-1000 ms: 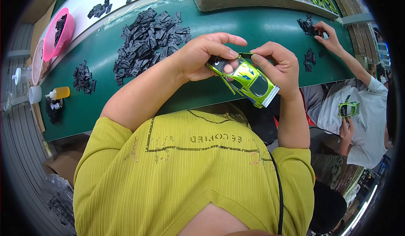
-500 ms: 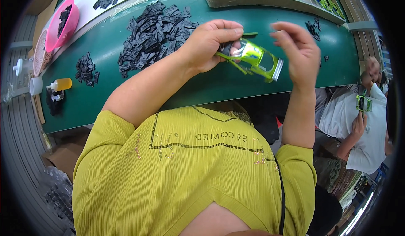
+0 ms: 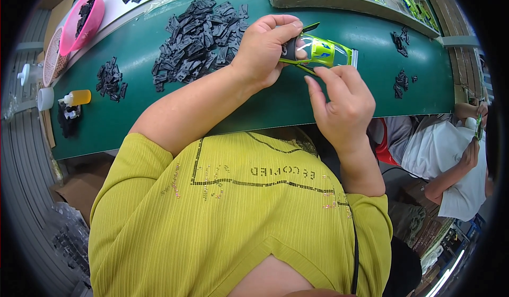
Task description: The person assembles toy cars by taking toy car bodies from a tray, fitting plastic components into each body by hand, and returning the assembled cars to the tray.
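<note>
My left hand (image 3: 265, 50) is closed round the dark rear end of a bright green toy car body (image 3: 322, 52). The body has clear window parts, a silver end piece pointing right, and thin green side pieces. Below its right half is my right hand (image 3: 347, 106), fingers curled and thumb apart from the index finger. The fingertips come up close to the body's near side; whether they touch it I cannot tell. Nothing shows between them. To the left of my left hand, a large heap of black plastic parts (image 3: 193, 45) lies on the green table (image 3: 212, 118).
A partitioned tray (image 3: 350, 9) with green car bodies stands at the back right. Small black piles (image 3: 401, 82) lie at right. A pink basket (image 3: 95, 24), a bottle of yellow liquid (image 3: 79, 97) and another black pile (image 3: 110, 79) are at left. A co-worker in white (image 3: 445, 148) sits at right.
My right hand has moved left and toward me, from beyond the car body's right end to its near side. The car body has risen slightly and turned more level in my left hand.
</note>
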`<state>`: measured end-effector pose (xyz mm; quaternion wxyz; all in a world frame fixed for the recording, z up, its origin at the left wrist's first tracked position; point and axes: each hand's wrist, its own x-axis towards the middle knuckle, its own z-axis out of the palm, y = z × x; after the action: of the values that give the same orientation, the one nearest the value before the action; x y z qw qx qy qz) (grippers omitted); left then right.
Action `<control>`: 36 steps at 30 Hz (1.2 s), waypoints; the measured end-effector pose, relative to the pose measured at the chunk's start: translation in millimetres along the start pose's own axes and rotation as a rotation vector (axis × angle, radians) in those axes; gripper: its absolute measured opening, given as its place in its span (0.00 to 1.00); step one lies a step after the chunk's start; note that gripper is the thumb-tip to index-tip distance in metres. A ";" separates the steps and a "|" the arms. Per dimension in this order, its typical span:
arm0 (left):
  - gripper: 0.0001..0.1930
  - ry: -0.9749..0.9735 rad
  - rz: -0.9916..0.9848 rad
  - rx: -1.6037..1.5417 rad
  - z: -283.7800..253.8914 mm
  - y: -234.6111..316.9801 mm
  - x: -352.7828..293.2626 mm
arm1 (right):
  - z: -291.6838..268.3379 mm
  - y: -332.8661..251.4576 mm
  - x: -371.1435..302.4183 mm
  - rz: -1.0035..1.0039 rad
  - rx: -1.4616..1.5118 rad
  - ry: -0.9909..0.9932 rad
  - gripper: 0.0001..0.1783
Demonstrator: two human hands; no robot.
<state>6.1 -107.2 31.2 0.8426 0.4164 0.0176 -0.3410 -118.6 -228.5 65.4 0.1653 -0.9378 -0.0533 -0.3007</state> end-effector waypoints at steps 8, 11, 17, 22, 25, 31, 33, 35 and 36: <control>0.12 0.053 0.007 -0.075 -1.6 -3.5 2.2 | 15.2 2.3 -9.2 0.078 0.253 0.033 0.09; 0.12 0.028 -0.005 -0.108 -1.5 -2.3 5.0 | 12.2 1.9 -6.7 0.104 0.248 0.031 0.09; 0.10 0.020 0.026 -0.081 -2.1 -4.3 2.9 | 18.8 8.6 -7.0 0.010 0.304 0.032 0.07; 0.10 0.051 0.073 -0.156 -5.6 -7.0 7.3 | 19.8 9.6 -3.8 0.092 0.379 -0.025 0.05; 0.10 0.030 0.068 -0.157 -2.9 -10.9 4.4 | 27.3 8.4 -3.9 0.116 0.291 0.012 0.06; 0.11 0.065 0.130 -0.064 -3.8 -13.2 1.9 | 29.5 9.5 -1.7 -0.052 0.185 -0.018 0.05; 0.11 0.066 0.119 -0.101 -4.9 -11.4 2.9 | 27.2 11.9 1.0 -0.046 0.235 -0.047 0.07; 0.11 0.066 0.109 -0.138 -3.4 -7.2 2.8 | 24.6 13.1 1.5 -0.028 0.280 -0.023 0.07; 0.11 0.058 0.101 -0.137 -1.7 -2.8 3.3 | 24.1 13.6 1.2 -0.004 0.321 -0.001 0.07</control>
<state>7.4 -108.9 27.1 0.8843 0.3680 0.0440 -0.2840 -101.8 -233.1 43.9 0.3125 -0.8993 -0.1028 -0.2881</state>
